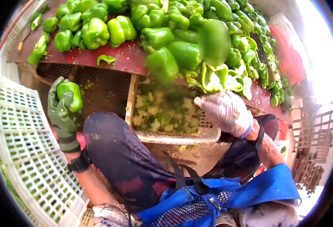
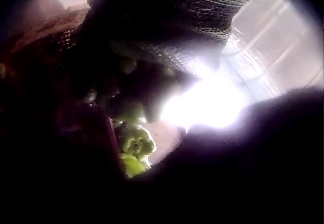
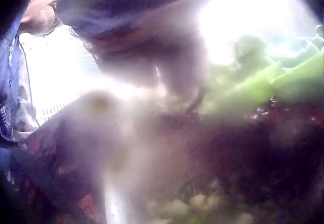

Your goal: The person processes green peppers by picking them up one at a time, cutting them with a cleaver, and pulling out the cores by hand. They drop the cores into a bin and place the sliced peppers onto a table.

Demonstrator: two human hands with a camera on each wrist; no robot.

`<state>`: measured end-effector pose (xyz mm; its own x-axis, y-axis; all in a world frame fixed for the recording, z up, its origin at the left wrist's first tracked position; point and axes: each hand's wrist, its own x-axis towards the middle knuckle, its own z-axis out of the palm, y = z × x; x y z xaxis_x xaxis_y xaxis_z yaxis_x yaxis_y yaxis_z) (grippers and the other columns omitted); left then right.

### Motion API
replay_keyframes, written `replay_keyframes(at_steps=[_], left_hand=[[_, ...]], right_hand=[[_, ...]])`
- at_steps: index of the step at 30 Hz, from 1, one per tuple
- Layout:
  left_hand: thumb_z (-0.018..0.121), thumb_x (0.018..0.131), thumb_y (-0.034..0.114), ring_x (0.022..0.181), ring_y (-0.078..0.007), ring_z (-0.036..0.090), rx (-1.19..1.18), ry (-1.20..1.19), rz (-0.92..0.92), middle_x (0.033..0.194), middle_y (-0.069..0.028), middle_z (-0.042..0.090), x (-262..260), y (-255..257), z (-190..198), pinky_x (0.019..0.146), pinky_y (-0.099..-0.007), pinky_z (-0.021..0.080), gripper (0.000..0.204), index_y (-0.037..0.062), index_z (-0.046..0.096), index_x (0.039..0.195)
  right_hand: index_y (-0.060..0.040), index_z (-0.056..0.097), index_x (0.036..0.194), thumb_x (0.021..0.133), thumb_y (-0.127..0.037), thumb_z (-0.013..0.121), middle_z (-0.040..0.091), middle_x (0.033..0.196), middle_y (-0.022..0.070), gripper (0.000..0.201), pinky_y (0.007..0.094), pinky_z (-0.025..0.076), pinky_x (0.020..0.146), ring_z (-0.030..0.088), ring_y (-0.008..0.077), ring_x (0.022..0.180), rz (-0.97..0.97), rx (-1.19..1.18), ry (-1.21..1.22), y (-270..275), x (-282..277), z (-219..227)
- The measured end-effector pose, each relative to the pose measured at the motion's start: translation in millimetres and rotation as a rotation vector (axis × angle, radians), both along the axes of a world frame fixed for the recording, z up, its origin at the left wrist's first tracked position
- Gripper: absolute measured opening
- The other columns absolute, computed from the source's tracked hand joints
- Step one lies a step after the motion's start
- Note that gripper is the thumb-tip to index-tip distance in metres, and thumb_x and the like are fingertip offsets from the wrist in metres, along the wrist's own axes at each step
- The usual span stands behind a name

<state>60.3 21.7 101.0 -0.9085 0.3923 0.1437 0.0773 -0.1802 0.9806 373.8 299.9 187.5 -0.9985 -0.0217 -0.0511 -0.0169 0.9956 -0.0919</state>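
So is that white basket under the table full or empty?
Partly full. The white basket holds a heap of pale yellow-green pepper scraps, which lie below its rim; the right hand hovers over its right end.

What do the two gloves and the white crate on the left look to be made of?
The left hand wears a dull green glove, seemingly rubber or coated fabric: matte, thick, creased at the fingers curled round a green pepper. The right hand wears a thin whitish glove, probably latex or similar, wrinkled and slightly translucent. The white crate looks like moulded plastic, with a regular lattice of holes.
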Motion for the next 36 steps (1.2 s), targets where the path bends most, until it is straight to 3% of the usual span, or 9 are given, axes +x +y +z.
replay_keyframes(at_steps=[6, 10, 14, 18, 21, 26, 29, 31, 36], left_hand=[[0.063, 0.082, 0.016, 0.106, -0.0181, 0.056, -0.363, 0.458, -0.242, 0.120, -0.0104, 0.058, 59, 12, 117, 0.094, -0.0292, 0.045, 0.049, 0.0014, 0.054, 0.128], [0.060, 0.082, 0.012, 0.106, -0.0154, 0.055, -0.388, 0.249, -0.418, 0.118, -0.0090, 0.058, 106, 57, 153, 0.093, -0.0278, 0.045, 0.046, 0.0000, 0.055, 0.127], [0.061, 0.084, 0.013, 0.105, -0.0160, 0.056, -0.244, 0.343, -0.458, 0.116, -0.0080, 0.058, 109, 97, 128, 0.094, -0.0281, 0.045, 0.046, 0.0009, 0.055, 0.127], [0.060, 0.087, 0.020, 0.073, -0.0071, 0.058, -0.193, 0.103, -0.367, 0.104, -0.0041, 0.063, 101, 129, 68, 0.053, -0.0195, 0.047, 0.040, 0.0040, 0.057, 0.123], [0.061, 0.087, 0.025, 0.087, -0.0134, 0.062, -0.150, 0.154, -0.407, 0.108, -0.0074, 0.063, 105, 132, 59, 0.072, -0.0273, 0.054, 0.044, 0.0015, 0.057, 0.124], [0.060, 0.087, 0.028, 0.100, -0.0183, 0.061, -0.021, 0.131, -0.546, 0.112, -0.0093, 0.062, 109, 138, 52, 0.080, -0.0337, 0.056, 0.045, -0.0002, 0.056, 0.123], [0.059, 0.090, 0.032, 0.084, -0.0226, 0.067, 0.000, -0.174, -0.579, 0.105, -0.0086, 0.066, 123, 141, 59, 0.059, -0.0374, 0.058, 0.044, 0.0051, 0.055, 0.125], [0.058, 0.092, 0.034, 0.080, -0.0237, 0.068, 0.113, -0.467, -0.629, 0.102, -0.0093, 0.067, 132, 143, 66, 0.056, -0.0383, 0.057, 0.041, 0.0070, 0.056, 0.122], [0.053, 0.095, 0.035, 0.086, -0.0263, 0.069, 0.228, -0.830, -0.661, 0.104, -0.0132, 0.067, 171, 151, 73, 0.066, -0.0450, 0.061, 0.037, 0.0066, 0.059, 0.117]], right_hand=[[-0.0189, 0.052, 0.133, 0.087, -0.022, 0.062, 0.059, 0.116, 0.0084, 0.047, 0.0496, 0.050, 0.085, 0.056, 0.0287, 0.106, -0.149, 0.162, 0.164, -13, -37, 8], [-0.0444, 0.042, 0.141, 0.086, -0.036, 0.065, 0.031, 0.154, 0.0094, 0.061, 0.0710, 0.019, 0.108, 0.032, 0.0422, 0.137, -0.216, 0.111, 0.367, -33, -87, -34], [-0.0474, 0.038, 0.141, 0.089, -0.037, 0.060, 0.023, 0.158, 0.0065, 0.057, 0.0733, 0.016, 0.108, 0.028, 0.0384, 0.141, -0.336, 0.058, 0.346, -24, -107, -42], [-0.0476, 0.042, 0.139, 0.093, -0.042, 0.050, 0.029, 0.156, 0.0057, 0.047, 0.0714, 0.014, 0.108, 0.033, 0.0379, 0.139, -0.305, 0.194, 0.237, -5, -125, -39], [-0.0550, 0.037, 0.139, 0.098, -0.041, 0.039, 0.032, 0.155, 0.0060, 0.043, 0.0703, 0.011, 0.109, 0.038, 0.0371, 0.137, -0.368, 0.166, 0.316, 11, -152, -49], [-0.0514, 0.038, 0.140, 0.100, -0.033, 0.037, 0.035, 0.153, 0.0068, 0.044, 0.0648, 0.015, 0.112, 0.037, 0.0325, 0.138, -0.207, 0.169, 0.416, 23, -140, -47], [-0.0241, 0.058, 0.130, 0.085, -0.017, 0.063, 0.056, 0.133, 0.0085, 0.045, 0.0403, 0.040, 0.106, 0.053, 0.0319, 0.121, -0.019, 0.110, 0.591, 34, -93, -28], [-0.0137, 0.070, 0.110, 0.086, -0.018, 0.062, 0.069, 0.102, 0.0111, 0.026, 0.0360, 0.050, 0.089, 0.064, 0.0271, 0.098, -0.156, -0.219, 0.655, 30, -48, -11], [-0.0134, 0.067, 0.117, 0.085, -0.017, 0.067, 0.068, 0.102, 0.0168, 0.033, 0.0381, 0.053, 0.082, 0.066, 0.0282, 0.091, -0.285, -0.686, 0.574, -3, 20, 1]])
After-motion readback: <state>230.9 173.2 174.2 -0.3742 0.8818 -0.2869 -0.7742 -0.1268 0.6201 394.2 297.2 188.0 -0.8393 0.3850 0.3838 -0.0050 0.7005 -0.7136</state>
